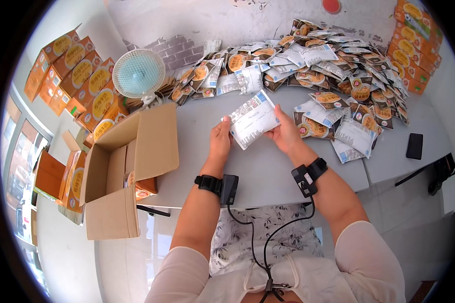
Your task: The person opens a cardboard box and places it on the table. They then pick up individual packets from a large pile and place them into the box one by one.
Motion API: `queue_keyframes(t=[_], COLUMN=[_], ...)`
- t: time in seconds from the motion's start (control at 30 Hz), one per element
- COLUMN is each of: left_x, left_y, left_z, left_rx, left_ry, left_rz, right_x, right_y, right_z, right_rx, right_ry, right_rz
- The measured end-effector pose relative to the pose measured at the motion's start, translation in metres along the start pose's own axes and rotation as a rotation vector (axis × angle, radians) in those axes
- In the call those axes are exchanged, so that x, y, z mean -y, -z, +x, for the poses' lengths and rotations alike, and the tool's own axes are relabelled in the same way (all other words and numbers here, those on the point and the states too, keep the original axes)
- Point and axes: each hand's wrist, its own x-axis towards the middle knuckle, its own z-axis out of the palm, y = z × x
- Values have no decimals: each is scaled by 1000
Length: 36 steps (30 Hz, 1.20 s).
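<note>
Between my two hands, above the grey table, is a sealed packet (pixel 253 120) with its white printed back facing up. My left hand (pixel 220 138) grips its left edge with the thumb on top. On the right edge, the fingers and thumb of my right hand (pixel 284 128) hold it too. Right of that hand lies a loose group of similar packets (pixel 354 134), some white side up, others showing a brown front with a bowl picture. Behind them rises a large heap of the same packets (pixel 303 57).
An opened cardboard box (pixel 155 142) stands at the table's left, flaps spread. Behind it are a desk fan (pixel 138 74) and stacked orange cartons (pixel 81 74). More cartons (pixel 411 49) are stacked at the far right. A black phone-like object (pixel 414 146) lies on the grey table (pixel 197 113).
</note>
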Motion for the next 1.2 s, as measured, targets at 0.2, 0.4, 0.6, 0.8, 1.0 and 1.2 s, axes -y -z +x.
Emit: queue_keyframes(t=[0.2, 0.4, 0.6, 0.8, 1.0, 1.2], left_x=[19, 3, -12, -15, -7, -12], left_y=[3, -1, -9, -12, -11, -1], left_z=[10, 1, -12, -16, -7, -14], left_rx=[-136, -22, 262, 195, 160, 74], left_ry=[-165, -44, 78, 83, -43, 5], left_rz=[-6, -80, 106, -29, -58, -67], right_x=[-7, -6, -6, -2, 2, -10], right_y=[-2, -2, 12, 11, 9, 3], right_z=[-2, -2, 6, 5, 3, 5], right_rx=[48, -54, -121, -68, -9, -14], right_ry=[-16, -33, 6, -22, -82, -22], right_rz=[-103, -57, 123, 112, 38, 32])
